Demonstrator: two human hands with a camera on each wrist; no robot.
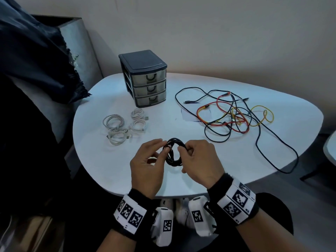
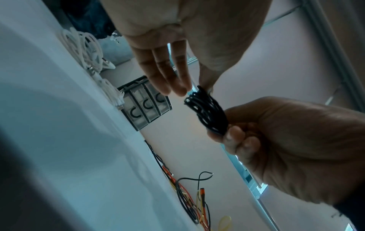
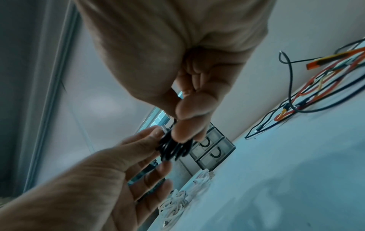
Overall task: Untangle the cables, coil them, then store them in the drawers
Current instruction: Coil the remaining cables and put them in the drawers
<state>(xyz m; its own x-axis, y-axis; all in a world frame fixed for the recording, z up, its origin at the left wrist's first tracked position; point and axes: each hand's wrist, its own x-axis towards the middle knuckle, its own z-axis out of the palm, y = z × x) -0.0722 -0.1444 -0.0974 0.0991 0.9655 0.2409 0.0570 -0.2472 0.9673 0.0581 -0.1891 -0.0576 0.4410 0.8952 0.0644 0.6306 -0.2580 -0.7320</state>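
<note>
A coiled black cable (image 1: 172, 161) (image 2: 207, 112) (image 3: 173, 150) is held above the near part of the white table (image 1: 109, 160). My right hand (image 1: 183, 151) (image 2: 233, 136) (image 3: 185, 132) grips the coil's right side with curled fingers. My left hand (image 1: 163, 148) (image 2: 197, 87) (image 3: 158, 137) pinches its left side between thumb and forefinger, at a plug end. Several white coiled cables (image 1: 116, 128) (image 2: 85, 46) (image 3: 175, 204) lie to the left. A tangle of red, yellow and dark cables (image 1: 234, 113) (image 2: 189, 201) (image 3: 324, 81) lies to the right. The three-drawer unit (image 1: 143, 68) (image 2: 146, 106) (image 3: 215, 150) stands behind, all drawers closed.
A long dark cable (image 1: 283, 160) runs from the tangle to the table's right edge. A sheet of paper (image 1: 189, 115) lies under the tangle. A dark cloth (image 1: 36, 60) drapes over a chair at the left. Another table's edge (image 1: 331, 148) shows at far right.
</note>
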